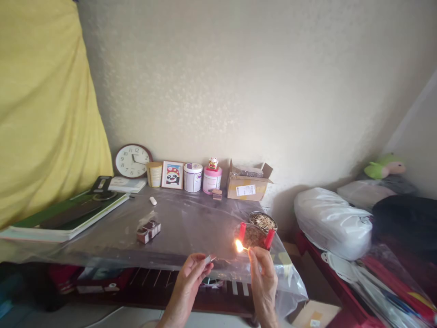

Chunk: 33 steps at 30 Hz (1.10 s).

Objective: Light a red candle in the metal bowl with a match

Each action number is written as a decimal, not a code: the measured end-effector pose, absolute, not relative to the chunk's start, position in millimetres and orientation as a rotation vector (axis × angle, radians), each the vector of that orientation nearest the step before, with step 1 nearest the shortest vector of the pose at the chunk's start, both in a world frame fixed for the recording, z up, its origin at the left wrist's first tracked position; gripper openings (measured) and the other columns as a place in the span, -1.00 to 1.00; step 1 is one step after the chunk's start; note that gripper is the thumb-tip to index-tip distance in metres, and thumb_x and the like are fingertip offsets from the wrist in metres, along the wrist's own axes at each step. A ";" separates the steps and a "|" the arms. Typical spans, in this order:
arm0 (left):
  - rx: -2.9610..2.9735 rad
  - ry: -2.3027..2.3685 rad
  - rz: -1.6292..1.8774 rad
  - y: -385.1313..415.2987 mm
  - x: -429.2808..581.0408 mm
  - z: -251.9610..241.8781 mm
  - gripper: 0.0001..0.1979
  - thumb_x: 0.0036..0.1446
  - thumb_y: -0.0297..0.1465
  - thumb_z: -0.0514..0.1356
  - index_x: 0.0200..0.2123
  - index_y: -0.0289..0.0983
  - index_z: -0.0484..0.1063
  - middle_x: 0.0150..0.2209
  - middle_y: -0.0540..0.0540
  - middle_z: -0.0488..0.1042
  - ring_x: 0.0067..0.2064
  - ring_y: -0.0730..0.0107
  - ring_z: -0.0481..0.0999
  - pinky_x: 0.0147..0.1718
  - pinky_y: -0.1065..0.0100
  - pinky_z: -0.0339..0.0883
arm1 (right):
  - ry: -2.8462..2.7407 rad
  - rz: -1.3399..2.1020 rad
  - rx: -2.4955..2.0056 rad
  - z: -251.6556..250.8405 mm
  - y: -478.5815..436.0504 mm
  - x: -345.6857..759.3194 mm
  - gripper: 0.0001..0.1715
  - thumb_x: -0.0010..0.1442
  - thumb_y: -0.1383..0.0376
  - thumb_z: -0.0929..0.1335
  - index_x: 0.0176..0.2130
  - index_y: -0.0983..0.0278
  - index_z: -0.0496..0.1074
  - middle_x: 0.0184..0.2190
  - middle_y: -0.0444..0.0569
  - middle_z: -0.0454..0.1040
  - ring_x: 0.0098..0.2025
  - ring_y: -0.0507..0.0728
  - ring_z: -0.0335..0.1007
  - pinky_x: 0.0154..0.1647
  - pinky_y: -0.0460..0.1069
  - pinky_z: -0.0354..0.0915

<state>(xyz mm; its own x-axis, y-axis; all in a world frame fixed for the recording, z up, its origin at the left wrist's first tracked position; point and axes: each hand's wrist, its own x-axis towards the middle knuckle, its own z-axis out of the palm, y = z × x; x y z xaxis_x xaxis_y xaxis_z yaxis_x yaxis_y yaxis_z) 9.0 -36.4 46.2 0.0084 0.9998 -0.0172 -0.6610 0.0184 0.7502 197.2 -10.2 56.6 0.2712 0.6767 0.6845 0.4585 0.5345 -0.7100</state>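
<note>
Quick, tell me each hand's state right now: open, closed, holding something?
Left hand: closed, holding a small box.
Right hand: closed, pinching a lit match between fingertips.

Both bare hands are raised at the near edge of the table (201,214), well apart from each other. The left hand (195,272) has its thumb and fingers bent together in a pinch, its forearm slanting inward. The right hand (263,269), nearer the table's right end, pinches with thumb and forefinger, other fingers curled, its wrist more upright.
</note>
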 end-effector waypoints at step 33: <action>0.568 0.708 1.480 -27.5 -0.4 34.5 -0.69 -0.14 -0.20 0.36 -0.35 -0.25 0.45 -0.34 -0.09 0.57 -0.22 0.26 0.52 -0.11 0.26 0.30 | -1.140 0.227 -1.114 85.7 41.2 207.4 -0.67 0.12 0.07 0.34 -0.35 0.29 0.47 -0.37 -0.01 0.48 -0.30 0.14 0.36 -0.22 0.00 0.26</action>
